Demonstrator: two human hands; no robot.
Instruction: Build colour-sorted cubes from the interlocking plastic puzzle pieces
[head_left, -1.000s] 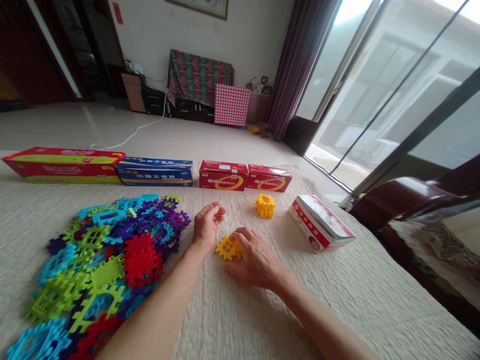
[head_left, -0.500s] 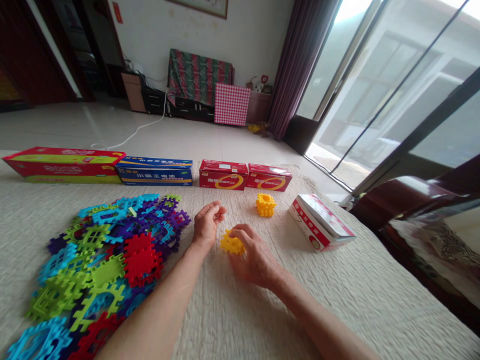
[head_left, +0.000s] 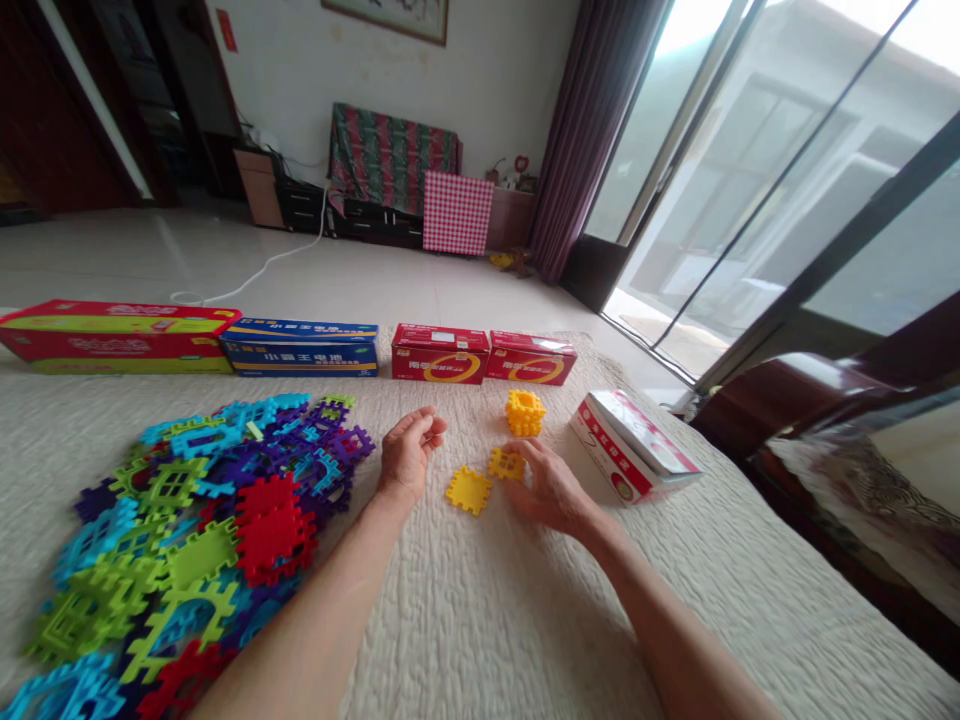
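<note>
My right hand (head_left: 549, 488) holds a yellow interlocking plastic tile (head_left: 505, 464) with window-like openings, pinched at its right edge just above the bedspread. Close to its left, a solid yellow tile (head_left: 469, 491) with notched edges lies flat on the cover. Behind them stands a yellow cube-like stack of tiles (head_left: 525, 412). My left hand (head_left: 409, 448) hovers left of the yellow tiles, its fingers curled and pressed together, with nothing visible in them. A big heap of tiles in purple, blue, green and red (head_left: 202, 545) spreads to the left of my left arm.
Along the far edge of the quilted cover (head_left: 450, 620) stand a long red-and-green box (head_left: 120, 338), a blue box (head_left: 300, 350) and two red boxes (head_left: 440, 355). A white-and-red box (head_left: 634, 448) sits tilted on the right. Beyond it is a dark wooden armrest (head_left: 772, 400).
My right hand has moved right and slightly away from me with the windowed tile. The solid yellow tile now lies uncovered on the bedspread. My left hand has hardly moved.
</note>
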